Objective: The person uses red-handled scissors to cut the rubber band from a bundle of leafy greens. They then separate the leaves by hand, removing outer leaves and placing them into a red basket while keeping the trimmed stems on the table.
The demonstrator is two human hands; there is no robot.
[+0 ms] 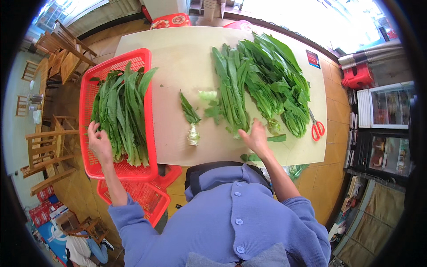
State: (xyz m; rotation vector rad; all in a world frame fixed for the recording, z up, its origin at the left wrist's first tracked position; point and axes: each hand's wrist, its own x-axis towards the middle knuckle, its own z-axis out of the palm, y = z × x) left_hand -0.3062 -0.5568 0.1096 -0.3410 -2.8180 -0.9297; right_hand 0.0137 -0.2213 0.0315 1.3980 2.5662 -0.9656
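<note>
My left hand (100, 143) is at the left side of a red plastic basket (154, 133), its fingers curled beside a heap of long leafy greens (121, 110) lying inside. Whether it touches the leaves is hard to tell. With fingers spread, my right hand (256, 137) is at the stem end of a bunch of leafy greens (232, 86) on the pale table (173, 60); nothing is gripped in it. More bunches of greens (280, 73) lie to the right. Between basket and bunches are a cut stem stump (193, 135), a loose leaf (189, 108) and a pale leaf piece (207, 95).
Red-handled scissors (317, 130) lie near the table's right edge. Another red basket (143, 197) is below the first. Wooden chairs (50, 143) stand at the left, and red stools (170, 21) beyond the far edge. A person (80, 248) is at the lower left.
</note>
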